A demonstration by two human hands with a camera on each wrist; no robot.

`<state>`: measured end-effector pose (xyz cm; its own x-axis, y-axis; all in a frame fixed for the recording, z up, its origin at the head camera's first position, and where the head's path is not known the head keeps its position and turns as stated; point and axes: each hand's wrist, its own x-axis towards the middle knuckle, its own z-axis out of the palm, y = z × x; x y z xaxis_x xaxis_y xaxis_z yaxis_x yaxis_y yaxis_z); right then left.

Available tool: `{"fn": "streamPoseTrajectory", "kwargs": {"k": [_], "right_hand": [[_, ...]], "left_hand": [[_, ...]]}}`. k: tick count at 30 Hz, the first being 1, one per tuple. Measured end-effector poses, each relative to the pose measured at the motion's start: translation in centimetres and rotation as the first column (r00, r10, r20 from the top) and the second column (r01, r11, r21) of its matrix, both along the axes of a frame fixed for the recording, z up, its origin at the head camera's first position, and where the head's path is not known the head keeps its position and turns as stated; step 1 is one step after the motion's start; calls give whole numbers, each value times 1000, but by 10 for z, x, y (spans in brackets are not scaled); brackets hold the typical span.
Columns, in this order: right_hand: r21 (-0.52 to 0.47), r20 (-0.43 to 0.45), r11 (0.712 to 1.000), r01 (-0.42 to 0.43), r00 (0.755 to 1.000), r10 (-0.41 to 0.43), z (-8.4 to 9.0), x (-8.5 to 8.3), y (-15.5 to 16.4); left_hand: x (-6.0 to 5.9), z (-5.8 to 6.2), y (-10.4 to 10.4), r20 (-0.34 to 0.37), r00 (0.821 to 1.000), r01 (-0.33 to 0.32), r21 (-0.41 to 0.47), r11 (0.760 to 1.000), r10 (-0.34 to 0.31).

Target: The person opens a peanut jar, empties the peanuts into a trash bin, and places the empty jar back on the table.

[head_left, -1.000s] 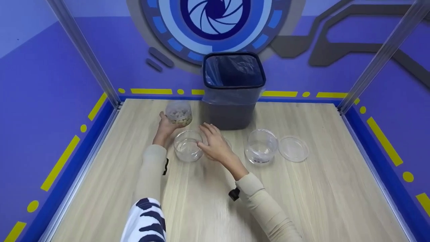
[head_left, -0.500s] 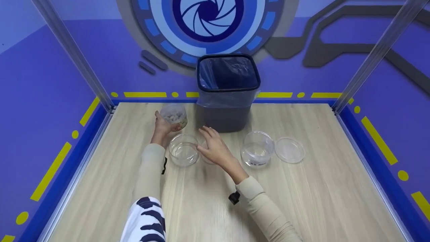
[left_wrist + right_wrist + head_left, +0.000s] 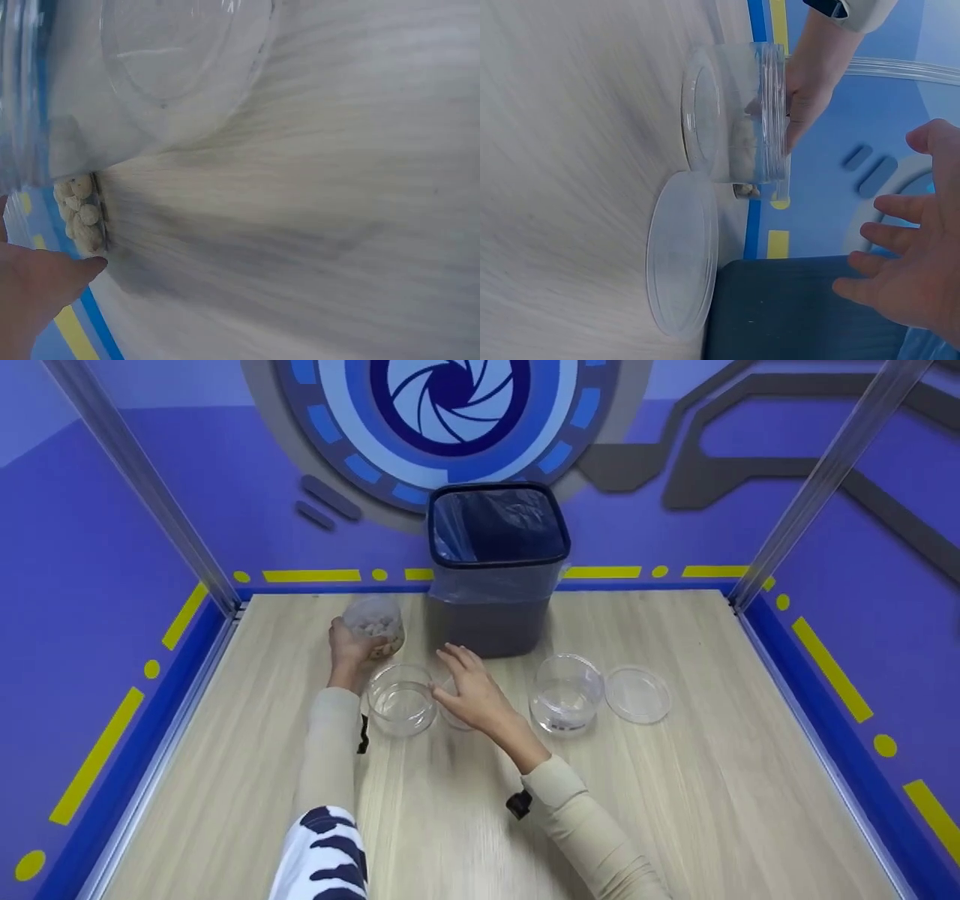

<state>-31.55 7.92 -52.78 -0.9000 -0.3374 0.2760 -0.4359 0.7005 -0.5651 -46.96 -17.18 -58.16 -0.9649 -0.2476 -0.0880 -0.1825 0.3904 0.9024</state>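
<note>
At the back left, my left hand (image 3: 349, 651) grips a clear round jar (image 3: 373, 616) holding several pale, nut-like pieces (image 3: 84, 214). Whether the jar touches the table cannot be told. Just in front of it stands an open clear jar (image 3: 401, 712) with nothing visible inside. My right hand (image 3: 474, 694) hovers beside that open jar, fingers spread and holding nothing. Beneath the right hand lies a clear round lid (image 3: 681, 255), partly hidden in the head view. My left fingers are partly hidden behind the open jar in the right wrist view.
A dark bin (image 3: 487, 619) lined with a clear bag stands at the back, behind my right hand. A second open clear jar (image 3: 567, 697) stands to the right, with another round lid (image 3: 639, 695) beside it. Blue printed walls enclose the wooden table (image 3: 720, 787).
The head view has swung slightly, so everything appears further left and lower. My left hand keeps its hold on the jar of pieces. My right hand stays spread near the same place.
</note>
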Motion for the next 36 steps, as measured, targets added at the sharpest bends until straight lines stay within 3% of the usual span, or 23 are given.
{"fn": "streamPoseTrajectory", "kwargs": {"k": [4,10,16,21,27,36], "right_hand": [[5,-9,1000,-1,1000,1,-2,4,1],[-1,-36,1000,1,999,-1,-2,9,1],[10,-60,1000,-12,998,12,2,12,2],[3,-50,1000,-23,999,23,5,16,6],[-31,-38,999,-12,999,11,14,21,15],[-97,-49,995,-22,999,18,36,30,25]], "left_hand": [[11,-4,-7,-10,999,-33,14,999,33],[21,-10,-15,-72,997,-33,119,992,41],[29,-5,-24,-117,989,-63,200,978,88],[42,14,-26,-172,977,-87,227,970,128],[63,47,-23,-272,958,-61,121,991,92],[115,85,-8,-452,892,-17,-41,999,-3]]}}
